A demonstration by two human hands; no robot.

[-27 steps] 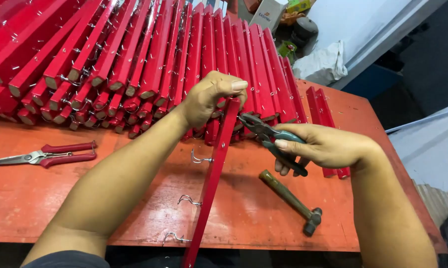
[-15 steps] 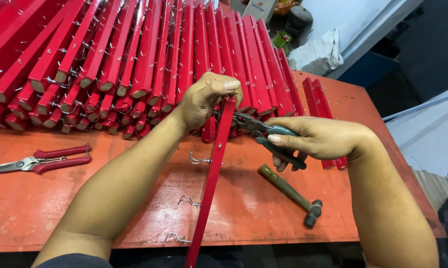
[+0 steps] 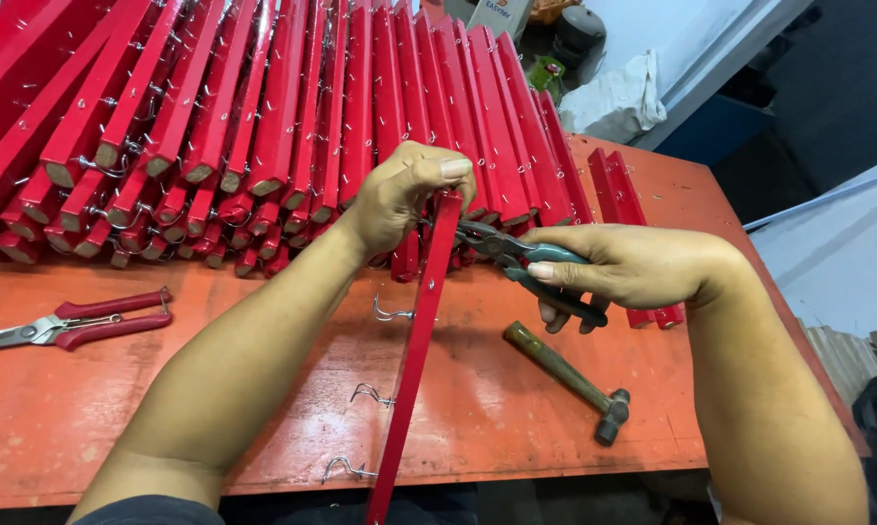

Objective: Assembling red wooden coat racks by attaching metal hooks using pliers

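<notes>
So there are two hands at work over an orange-red workbench [image 3: 516,389]. The left hand [image 3: 404,194] is closed around the top end of one long red slat [image 3: 416,360], thumb pressed over the tip, and the slat runs from that hand down toward the near edge of the bench and out of the bottom of the view, tilted a bit. I can count three small bent wire hooks sticking out of its left side: one up near the middle [image 3: 392,312], one lower [image 3: 369,394] and one near the bench edge [image 3: 343,469]. The right hand [image 3: 633,267] is wrapped tight around the teal handles of one pair of pliers [image 3: 516,255], and the nose of the pliers sits right up against the slat just below the left hand; can't really tell what the tips are biting on. One hammer [image 3: 567,381] with a wooden handle lies on the bench just below the right hand, head toward the near edge. One pair of red-handled snips [image 3: 69,326] lies well off to the left. Behind it all there's a big stack of red slats [image 3: 263,126], way too many to count, plus a small separate bunch [image 3: 625,209] to the right behind the right hand.
</notes>
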